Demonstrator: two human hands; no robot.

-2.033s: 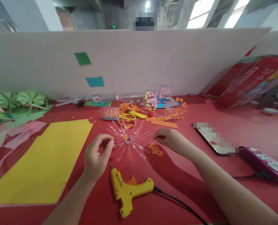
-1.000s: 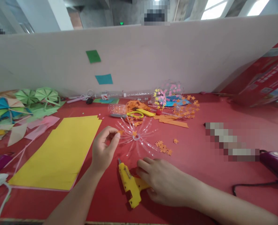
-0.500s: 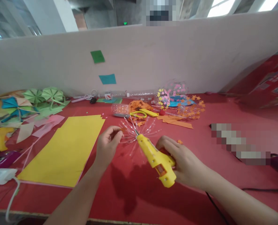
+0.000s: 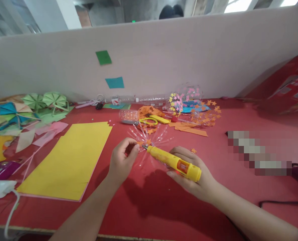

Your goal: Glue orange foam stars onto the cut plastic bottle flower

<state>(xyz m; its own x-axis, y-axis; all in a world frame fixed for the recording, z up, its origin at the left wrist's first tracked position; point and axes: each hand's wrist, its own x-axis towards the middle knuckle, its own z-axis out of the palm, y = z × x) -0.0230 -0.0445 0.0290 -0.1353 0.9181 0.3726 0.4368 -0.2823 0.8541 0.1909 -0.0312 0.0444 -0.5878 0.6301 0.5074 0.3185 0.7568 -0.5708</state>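
Note:
My right hand [image 4: 191,175] grips a yellow hot glue gun [image 4: 174,163] with its nozzle pointing left, level above the red table. My left hand [image 4: 122,160] pinches a small orange paper star [image 4: 139,143] just in front of the nozzle tip. Right behind both lies a clear plastic piece cut into splayed strips [image 4: 151,135], with an orange star on it. One loose orange star [image 4: 193,150] lies by my right hand.
A yellow paper sheet [image 4: 71,160] lies at left. Yellow scissors [image 4: 154,120], orange paper scraps and star-covered clear balls [image 4: 186,100] sit behind. Folded green and blue paper fans [image 4: 38,102] fill the far left. A white partition [image 4: 164,53] bounds the back; a cable [image 4: 284,202] runs right.
My right hand left the stars, picked the glue gun up off the table and turned its nozzle toward my left hand, which kept pinching the star and moved slightly right.

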